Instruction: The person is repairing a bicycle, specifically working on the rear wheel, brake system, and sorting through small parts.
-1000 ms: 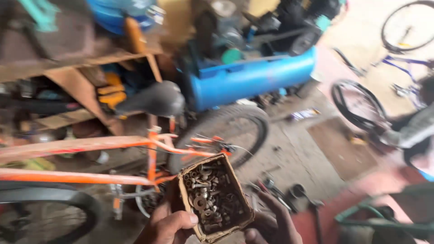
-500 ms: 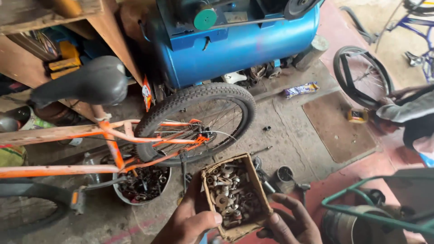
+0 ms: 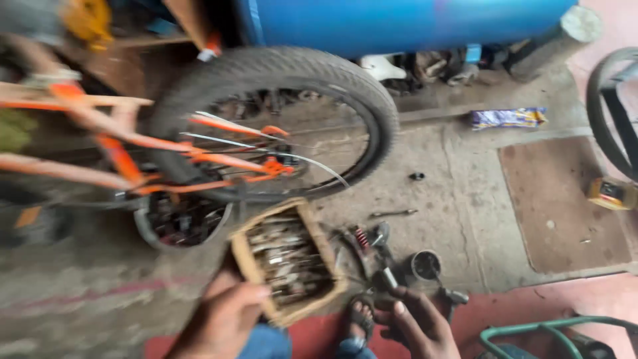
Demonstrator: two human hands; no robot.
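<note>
- The left hand (image 3: 222, 319) grips the near left side of a small cardboard box (image 3: 287, 260), thumb laid over its rim, fingers wrapped underneath; the box is held tilted just above the floor.
- The right hand (image 3: 419, 326) hangs just right of the box, fingers loosely curled, not touching it; I cannot tell whether anything small lies in it.
- The one box is full of small metal parts, bolts and nuts by the look, too blurred to count.
- Between the hands, one sandalled foot (image 3: 359, 316) shows, with blue trouser cloth beside it.
- Judging by how things lie, the sorting through parts is at an early point: the box is full and in hand, and no part has been picked out that I can see.
- Just left of the box sits one round bowl (image 3: 179, 223) of dark hardware, on the floor under the wheel.
- To the right lie loose tools (image 3: 372, 242), one with a red spring, one small round tin (image 3: 425, 264), one thin rod (image 3: 393, 213) and one dark nut (image 3: 417, 176).
- Beyond stands one orange bicycle frame (image 3: 113, 156) with its rear tyre (image 3: 279, 73) mounted.
- Farther off: one blue tank (image 3: 399, 23), one blue wrapper (image 3: 508, 118), one yellow carton (image 3: 611, 193), a second tyre (image 3: 611, 113) at the right edge, and a green metal frame (image 3: 551, 329) near the corner.
</note>
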